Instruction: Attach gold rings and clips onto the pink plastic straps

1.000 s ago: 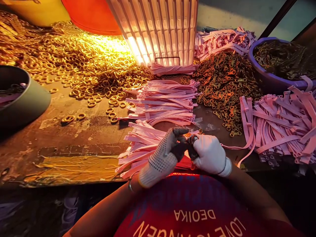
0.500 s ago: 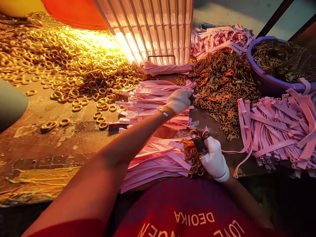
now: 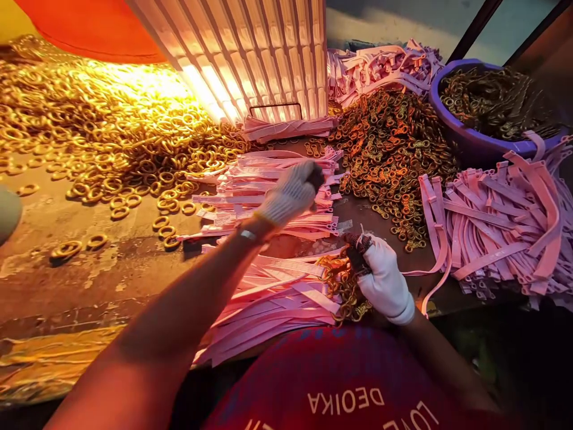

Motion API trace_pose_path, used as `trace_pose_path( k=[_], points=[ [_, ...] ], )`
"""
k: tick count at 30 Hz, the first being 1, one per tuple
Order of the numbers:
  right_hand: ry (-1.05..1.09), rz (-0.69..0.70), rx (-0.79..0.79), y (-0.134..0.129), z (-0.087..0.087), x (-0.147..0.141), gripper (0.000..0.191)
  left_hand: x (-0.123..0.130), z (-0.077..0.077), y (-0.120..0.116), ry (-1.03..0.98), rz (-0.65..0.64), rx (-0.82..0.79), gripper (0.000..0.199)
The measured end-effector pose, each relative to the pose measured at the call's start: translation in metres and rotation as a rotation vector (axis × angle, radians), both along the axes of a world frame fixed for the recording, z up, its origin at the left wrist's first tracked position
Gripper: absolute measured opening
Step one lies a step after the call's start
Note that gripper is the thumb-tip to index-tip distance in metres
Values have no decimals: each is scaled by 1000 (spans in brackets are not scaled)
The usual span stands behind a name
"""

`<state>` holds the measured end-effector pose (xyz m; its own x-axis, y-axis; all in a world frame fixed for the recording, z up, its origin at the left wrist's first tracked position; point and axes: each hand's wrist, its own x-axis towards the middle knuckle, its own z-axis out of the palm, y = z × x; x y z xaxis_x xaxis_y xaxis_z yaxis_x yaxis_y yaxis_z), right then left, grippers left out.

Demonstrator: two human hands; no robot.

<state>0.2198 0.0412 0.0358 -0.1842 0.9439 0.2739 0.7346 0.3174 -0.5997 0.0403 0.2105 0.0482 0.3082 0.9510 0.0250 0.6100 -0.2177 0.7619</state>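
Note:
My left hand (image 3: 290, 194), in a white knit glove with dark fingertips, hovers over a row of pink straps (image 3: 244, 179). Its fingers are curled and slightly blurred; what they hold, if anything, is hidden. Lower and to the right, my right hand (image 3: 385, 280) wears a white glove with dark finger covers. Thumb and fingers are pinched together, and I cannot make out what is between them. Beside it lies a nearer bundle of pink straps (image 3: 268, 298) with gold metal clasps (image 3: 349, 298) at their right ends.
Gold rings (image 3: 134, 149) spread over the table's left and back. Gold swivel clasps (image 3: 394, 155) are heaped right of centre. A purple basin (image 3: 436, 95) holds more metal pieces. Loose pink straps (image 3: 505, 227) pile up at right. A ribbed panel (image 3: 268, 60) stands at the back.
My left hand has drawn back leftward and nearer from the right ends of the strap row. A gold ring seen at my right fingertips no longer shows clearly. The view has shifted slightly.

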Motion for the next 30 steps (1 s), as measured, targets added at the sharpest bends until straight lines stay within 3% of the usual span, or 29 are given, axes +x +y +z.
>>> trace_pose_path(
  k=[4, 8, 12, 15, 18, 21, 25, 30],
  points=[
    [-199, 55, -65, 9, 8, -18, 35, -39, 8, -93, -496, -8, -432, 25],
    [-519, 99, -82, 9, 18, -40, 21, -47, 6, -144, -724, 59, -586, 20],
    [-699, 68, 74, -1, 19, -52, 13, -46, 10, -152, -562, 67, -522, 32],
    [-749, 33, 224, -8, 12, -52, 21, -48, 8, -149, -379, -33, -269, 25],
    [-751, 20, 261, -12, 6, -48, 25, -50, -1, -152, -277, -161, -163, 15],
    [-708, 74, 154, -17, 10, -45, 17, -52, -12, -159, -238, -204, -138, 12],
    [-712, 204, -51, -21, 27, -42, 20, -53, -17, -170, -256, -123, -113, 24],
    [-790, 178, -297, -15, 37, -45, 17, -50, -18, -179, -169, -113, 28, 17]
  ],
)
